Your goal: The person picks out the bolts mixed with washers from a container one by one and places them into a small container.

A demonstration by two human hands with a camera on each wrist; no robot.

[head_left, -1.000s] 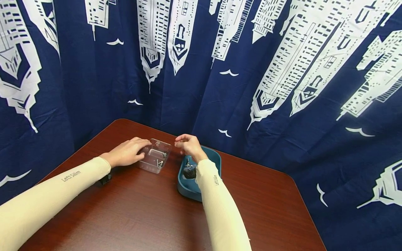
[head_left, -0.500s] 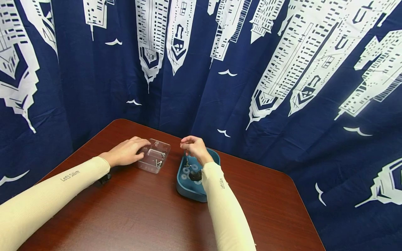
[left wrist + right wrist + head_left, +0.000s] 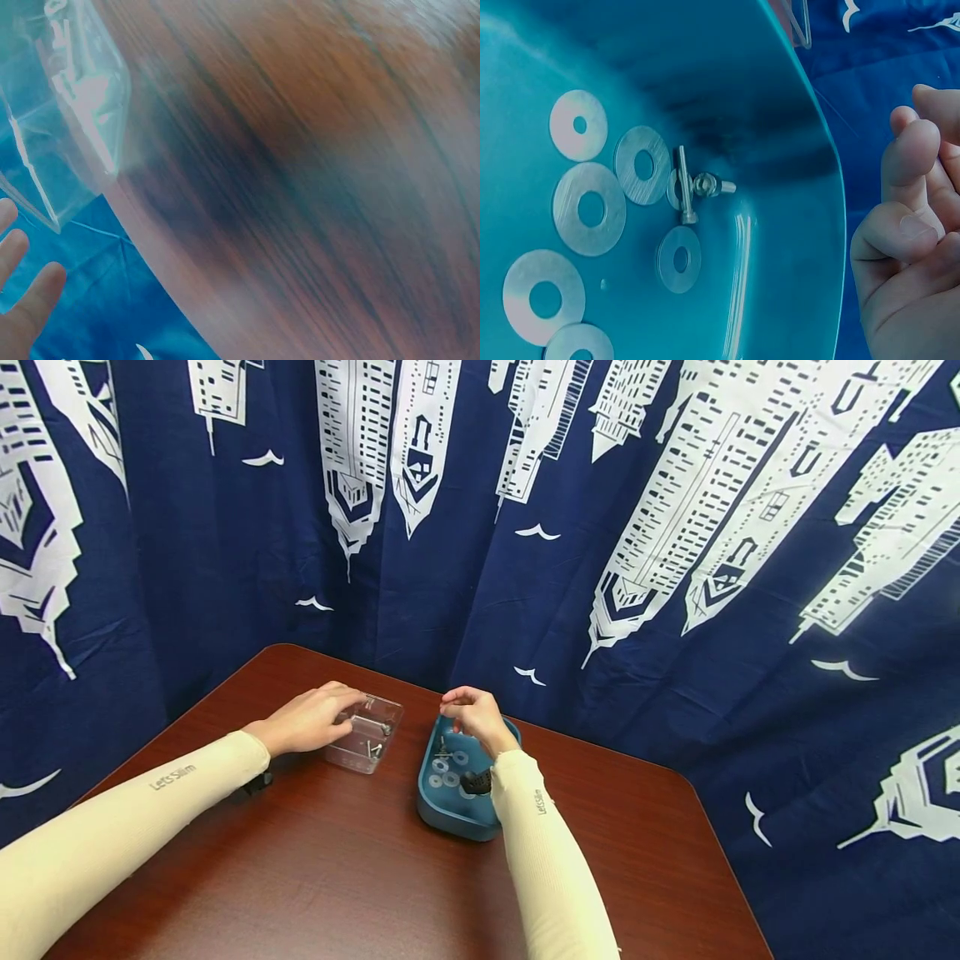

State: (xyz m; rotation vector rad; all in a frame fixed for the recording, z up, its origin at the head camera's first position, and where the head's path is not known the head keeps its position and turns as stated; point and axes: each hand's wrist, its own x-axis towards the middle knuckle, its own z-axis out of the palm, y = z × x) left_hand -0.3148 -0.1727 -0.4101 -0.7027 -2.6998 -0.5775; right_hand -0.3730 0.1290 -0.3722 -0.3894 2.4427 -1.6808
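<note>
My left hand (image 3: pixel 313 720) rests at the left side of a clear plastic box (image 3: pixel 349 763), fingers extended over its rim. Inside that box lie a few small metal bolts (image 3: pixel 373 749). In the left wrist view its spread fingertips sit beside the box's corner (image 3: pixel 109 150). My right hand (image 3: pixel 480 720) hovers over the far end of a blue tray (image 3: pixel 453 828), fingers loosely bent and nothing visible between them. The right wrist view shows several flat metal washers (image 3: pixel 570 221) on the tray floor, with two bolts (image 3: pixel 682 180) next to them.
A brown wooden table (image 3: pixel 315 877) carries both containers, the box to the left of the tray. Behind the table hangs a blue curtain (image 3: pixel 435 602) with white buildings. Dark devices are strapped under both wrists.
My right hand has moved right, away from the clear box and over the blue tray, uncovering washers there. My left hand has stayed at the box.
</note>
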